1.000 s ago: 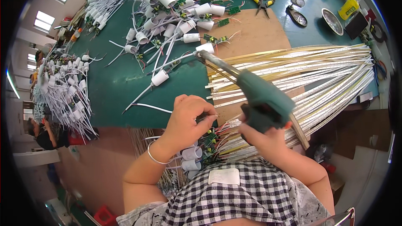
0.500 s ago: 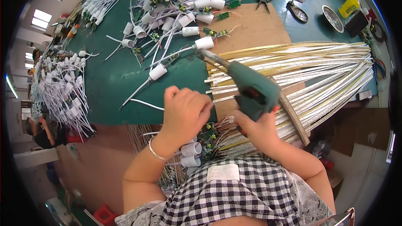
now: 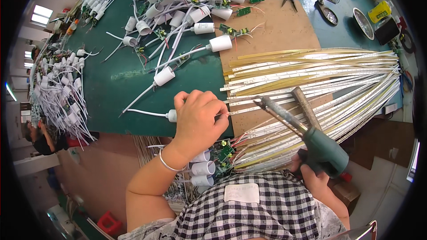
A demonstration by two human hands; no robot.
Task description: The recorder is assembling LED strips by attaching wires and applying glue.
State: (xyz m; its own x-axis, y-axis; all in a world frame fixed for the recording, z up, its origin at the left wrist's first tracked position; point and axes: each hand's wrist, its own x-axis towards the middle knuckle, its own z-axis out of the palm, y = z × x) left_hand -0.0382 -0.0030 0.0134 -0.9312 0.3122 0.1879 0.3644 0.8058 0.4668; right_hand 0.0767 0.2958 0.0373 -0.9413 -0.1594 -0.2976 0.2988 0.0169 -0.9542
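- At far left, a heap of white plastic lamp sockets with white leads (image 3: 58, 89) lies on the green-topped bench (image 3: 111, 80).
- Nearer the middle, the left hand (image 3: 198, 118) is closed over a small white cylindrical socket on a thin white wire (image 3: 171, 115), pinching it against the bench's near edge, with a silver bangle on the wrist.
- The socket looks light and stiff, its wire limp and springy; judged best gripped by the barrel, not the lead.
- Below that hand, more white sockets with small green circuit boards (image 3: 209, 164) lie in the lap.
- A fan of long, thin yellow-and-white light strips (image 3: 311, 75) lies over a brown board; they look flexible and easily kinked.
- At right, the right hand (image 3: 313, 178) is wrapped round the grip of a green pistol-shaped soldering iron (image 3: 307, 135), tip up-left, clear of the strips.
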